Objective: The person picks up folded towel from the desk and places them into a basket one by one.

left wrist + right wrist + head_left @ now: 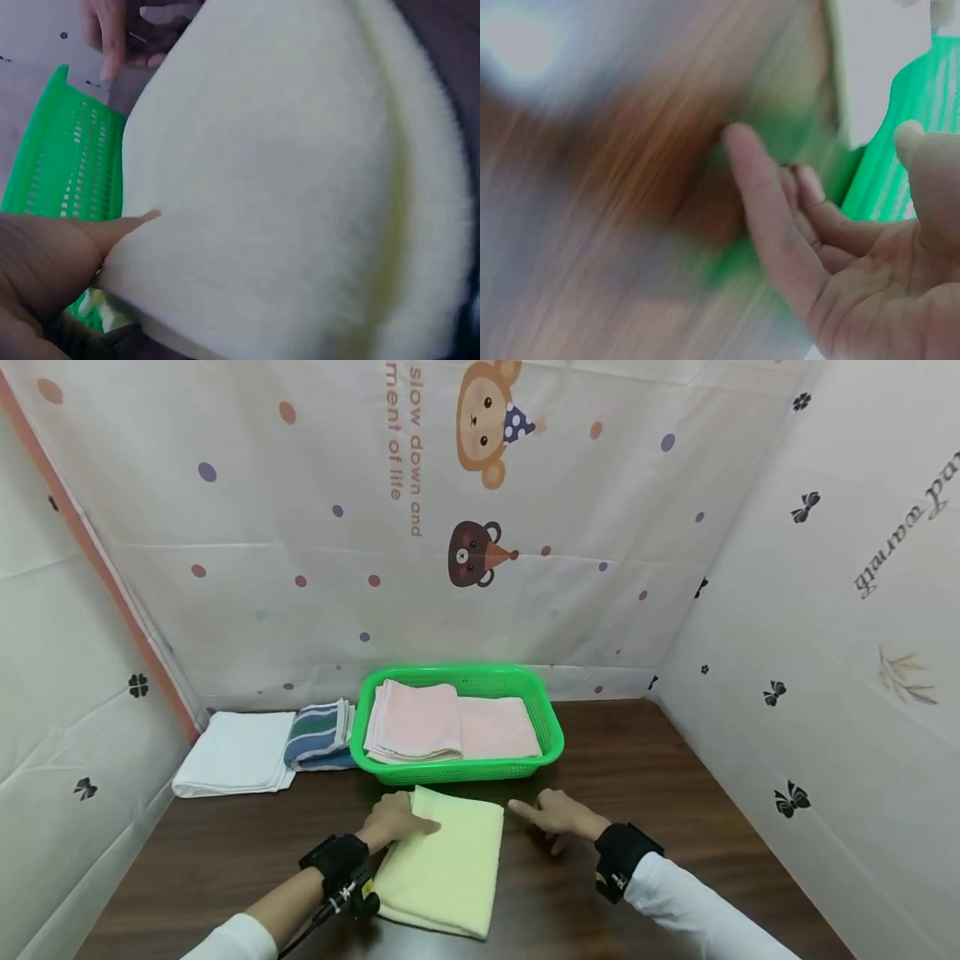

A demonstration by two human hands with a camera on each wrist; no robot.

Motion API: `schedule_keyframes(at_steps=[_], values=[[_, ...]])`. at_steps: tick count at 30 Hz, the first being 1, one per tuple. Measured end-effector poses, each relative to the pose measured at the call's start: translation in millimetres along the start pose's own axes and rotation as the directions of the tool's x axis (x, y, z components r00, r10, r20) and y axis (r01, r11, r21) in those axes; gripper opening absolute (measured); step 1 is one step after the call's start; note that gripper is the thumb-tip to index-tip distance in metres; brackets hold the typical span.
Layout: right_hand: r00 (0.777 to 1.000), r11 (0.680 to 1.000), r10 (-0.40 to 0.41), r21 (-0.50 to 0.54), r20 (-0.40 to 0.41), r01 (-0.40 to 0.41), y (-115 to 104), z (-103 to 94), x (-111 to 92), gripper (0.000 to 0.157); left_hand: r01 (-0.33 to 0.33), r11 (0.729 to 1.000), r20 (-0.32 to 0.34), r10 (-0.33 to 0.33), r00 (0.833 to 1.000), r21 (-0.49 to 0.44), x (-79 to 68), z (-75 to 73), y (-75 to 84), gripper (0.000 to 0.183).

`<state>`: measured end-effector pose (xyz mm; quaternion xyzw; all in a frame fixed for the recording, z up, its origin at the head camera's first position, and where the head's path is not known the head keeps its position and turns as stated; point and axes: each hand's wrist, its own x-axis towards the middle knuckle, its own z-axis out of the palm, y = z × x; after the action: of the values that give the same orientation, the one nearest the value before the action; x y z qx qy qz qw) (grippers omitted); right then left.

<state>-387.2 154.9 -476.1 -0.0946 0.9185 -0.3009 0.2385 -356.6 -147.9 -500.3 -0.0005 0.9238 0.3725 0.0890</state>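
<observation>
A folded pale yellow towel (450,864) lies at the front of the table, tilted a little, its layers showing along one side in the left wrist view. My left hand (395,821) pinches its far left corner, thumb (124,231) on top and the other fingers hidden beneath. Just off the towel's right edge is my right hand (558,818), holding nothing, its fingers loosely bent and the thumb apart from them in the right wrist view. Right behind the towel stands a green plastic basket (457,770) with folded pink towels (420,718) in it.
Left of the basket lie a folded white towel (236,752) and a striped blue, green and white towel (322,735), the striped one against the basket's side. Printed cloth walls (300,510) enclose the brown wooden table (637,752) at the back and sides.
</observation>
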Motion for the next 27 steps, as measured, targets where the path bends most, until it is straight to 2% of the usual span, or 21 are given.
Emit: schedule_keyframes(at_steps=[2, 4, 7, 9, 11, 12, 15, 17, 20, 22, 24, 27], values=[[1.0, 0.999, 0.026, 0.034, 0.009, -0.026, -3.1, 1.9, -5.4, 0.056, -0.005, 0.993, 0.017, 0.007, 1.0, -0.114, 0.7, 9.5, 5.7, 0.04], [1.0, 0.999, 0.017, 0.036, 0.012, -0.017, -5.8, 4.2, -7.4, 0.055, 0.018, 0.973, 0.071, -0.001, 0.997, -0.231, -0.4, 12.9, 9.7, 0.037], [0.999, 0.999, -0.037, 0.034, 0.013, 0.037, -10.5, 9.5, -9.2, 0.048, 0.115, 0.937, 0.199, -0.05, 0.979, -0.329, -7.5, 6.3, 7.6, 0.034], [0.998, 0.998, -0.064, 0.021, 0.012, 0.064, -12.2, 13.8, -11.0, 0.042, 0.187, 0.918, 0.279, -0.089, 0.956, -0.351, -14.1, -1.9, -0.7, 0.035], [0.998, 0.998, -0.064, 0.02, 0.02, 0.064, -13.2, 16.8, -15.4, 0.037, 0.24, 0.913, 0.335, -0.124, 0.934, -0.33, -20.0, -9.4, -11.6, 0.032], [0.998, 0.998, -0.056, 0.023, 0.026, 0.055, -13.0, 17.6, -18.1, 0.036, 0.247, 0.914, 0.375, -0.116, 0.92, -0.323, -18.7, -11.6, -19.9, 0.03], [0.998, 0.997, -0.049, 0.062, 0.049, 0.046, -16.7, 27.2, -21.0, 0.035, 0.283, 0.911, 0.407, -0.147, 0.902, -0.299, -25.1, -18.3, -38.3, 0.035], [0.997, 0.994, -0.065, 0.096, 0.049, 0.06, -17.1, 30.9, -20.8, 0.033, 0.275, 0.913, 0.449, -0.119, 0.886, -0.3, -22.4, -19.3, -43.6, 0.044], [0.994, 0.986, -0.106, 0.129, 0.005, 0.105, -15.2, 33.0, -17.3, 0.029, 0.259, 0.908, 0.435, -0.097, 0.895, -0.328, -21.7, -15.0, -33.6, 0.045], [0.991, 0.979, -0.13, 0.158, -0.028, 0.132, -13.7, 33.4, -14.4, 0.026, 0.265, 0.896, 0.43, -0.095, 0.898, -0.355, -20.8, -12.3, -24.9, 0.041], [0.989, 0.966, -0.139, 0.213, -0.046, 0.146, -12.8, 33.6, -12.8, 0.023, 0.283, 0.881, 0.383, -0.128, 0.915, -0.38, -23.7, -8.5, -15.2, 0.033], [0.992, 0.937, -0.122, 0.327, -0.032, 0.125, -12.4, 34.2, -13.5, 0.024, 0.308, 0.864, 0.35, -0.167, 0.922, -0.398, -29.5, -5.6, -7.7, 0.023]])
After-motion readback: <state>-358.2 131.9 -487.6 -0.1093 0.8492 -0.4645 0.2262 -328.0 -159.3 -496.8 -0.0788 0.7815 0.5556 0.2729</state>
